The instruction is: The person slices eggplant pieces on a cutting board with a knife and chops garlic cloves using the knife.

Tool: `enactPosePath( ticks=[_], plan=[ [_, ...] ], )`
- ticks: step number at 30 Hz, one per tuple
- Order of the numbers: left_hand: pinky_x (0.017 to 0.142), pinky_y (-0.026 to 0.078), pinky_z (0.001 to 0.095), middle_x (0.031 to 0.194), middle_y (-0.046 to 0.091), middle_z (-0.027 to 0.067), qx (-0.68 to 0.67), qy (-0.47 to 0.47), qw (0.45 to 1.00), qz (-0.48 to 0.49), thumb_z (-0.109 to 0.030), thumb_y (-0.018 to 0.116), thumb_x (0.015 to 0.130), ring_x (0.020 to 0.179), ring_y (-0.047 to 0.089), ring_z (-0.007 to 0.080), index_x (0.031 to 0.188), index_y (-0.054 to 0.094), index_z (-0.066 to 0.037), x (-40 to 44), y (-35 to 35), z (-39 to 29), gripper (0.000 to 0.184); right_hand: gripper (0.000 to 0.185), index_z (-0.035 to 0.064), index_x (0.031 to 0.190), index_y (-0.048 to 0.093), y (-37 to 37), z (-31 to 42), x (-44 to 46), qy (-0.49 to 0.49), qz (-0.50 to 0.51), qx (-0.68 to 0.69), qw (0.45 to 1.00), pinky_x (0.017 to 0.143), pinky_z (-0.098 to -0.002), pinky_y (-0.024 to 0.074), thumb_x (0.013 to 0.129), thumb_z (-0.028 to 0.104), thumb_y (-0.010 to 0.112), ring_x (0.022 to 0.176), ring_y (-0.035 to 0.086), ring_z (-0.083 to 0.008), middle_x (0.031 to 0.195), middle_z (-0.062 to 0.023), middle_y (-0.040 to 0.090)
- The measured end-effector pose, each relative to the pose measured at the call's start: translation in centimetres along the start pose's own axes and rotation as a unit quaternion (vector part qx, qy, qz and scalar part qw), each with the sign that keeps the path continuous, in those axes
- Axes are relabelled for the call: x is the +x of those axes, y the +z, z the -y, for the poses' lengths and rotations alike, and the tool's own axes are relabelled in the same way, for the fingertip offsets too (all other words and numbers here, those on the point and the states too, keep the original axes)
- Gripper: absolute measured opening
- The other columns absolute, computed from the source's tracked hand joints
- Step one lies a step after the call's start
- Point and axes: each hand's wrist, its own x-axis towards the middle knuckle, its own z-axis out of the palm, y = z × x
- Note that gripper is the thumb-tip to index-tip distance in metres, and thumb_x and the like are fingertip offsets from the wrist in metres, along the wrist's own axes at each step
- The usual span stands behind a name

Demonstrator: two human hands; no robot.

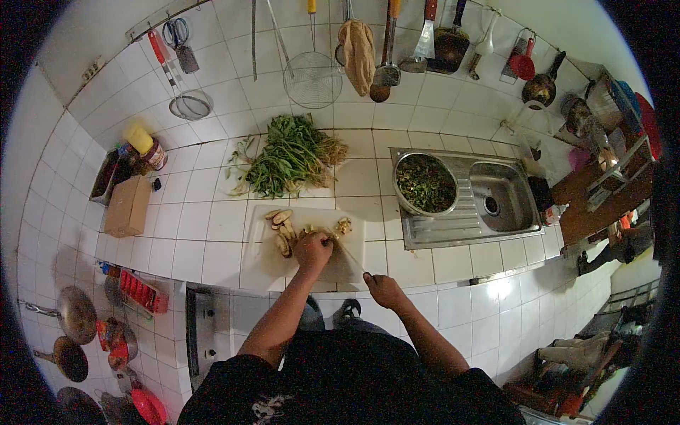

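Note:
A white cutting board point(259, 269) lies on the tiled counter before me. My left hand point(314, 251) is closed, fingers curled over a pale piece that looks like mushroom point(309, 230), mostly hidden beneath them. In my right hand point(384, 290), closed round its handle, is a knife point(350, 256). Its blade slants across the board up to the left fingers. Left of that hand, several whole brown-and-white mushrooms point(282, 221) are heaped. Small cut pieces point(343, 226) sit in a little pile at the board's upper right.
Leafy greens with roots point(287, 156) lie behind the board. A metal bowl of chopped greens point(425, 184) stands on the drainboard of the steel sink point(496, 198). At left are a cardboard box point(127, 205) and a jar point(155, 155). Strainers point(313, 79) and utensils hang on the wall.

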Motion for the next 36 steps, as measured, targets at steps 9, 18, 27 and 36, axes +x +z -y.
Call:
enactPosePath(
  ticks=[9,18,27,36],
  plan=[
    [0.076,0.051,0.0447,0.077,0.071,0.0092,0.028,0.03,0.999,0.017,-0.027,0.077,0.067,0.077,0.066,0.0307,0.081,0.075,-0.014,0.4,-0.4,0.5,0.019,0.065,-0.0069,0.086,0.063,0.7,0.8,1.4,0.007,-0.001,-0.031,0.999,0.083,-0.055,0.0445,0.101,0.049,0.032,0.091,0.059,-0.0515,0.088,-0.0333,0.063],
    [0.077,0.051,0.0446,0.078,0.07,0.0112,0.049,0.062,0.997,0.02,-0.027,0.076,0.068,0.084,0.065,0.0294,0.079,0.076,-0.015,0.6,-1.4,0.0,0.017,0.064,-0.0063,0.089,0.062,0.8,1.0,-1.0,0.007,-0.023,0.012,1.0,0.081,-0.055,0.045,0.101,0.05,0.035,0.091,0.058,-0.0521,0.087,-0.0337,0.062],
    [0.078,0.048,0.0476,0.08,0.07,0.009,0.076,0.088,0.993,0.035,-0.029,0.074,0.07,0.095,0.062,0.0299,0.078,0.076,-0.016,0.9,-2.4,-0.2,0.015,0.066,-0.0084,0.09,0.064,1.8,1.9,0.7,0.033,-0.037,-0.018,0.999,0.086,-0.0551,0.0441,0.1,0.05,0.034,0.094,0.059,-0.0517,0.092,-0.0341,0.063],
    [0.083,0.04,0.0475,0.076,0.069,0.007,0.062,0.105,0.992,0.032,-0.029,0.074,0.069,0.097,0.059,0.0248,0.076,0.075,-0.016,1.2,-0.6,1.7,0.015,0.065,-0.0087,0.088,0.063,1.6,2.8,-1.8,0.035,-0.026,-0.007,0.999,0.083,-0.0539,0.0446,0.1,0.05,0.038,0.091,0.059,-0.0511,0.089,-0.0335,0.063]
  ],
)
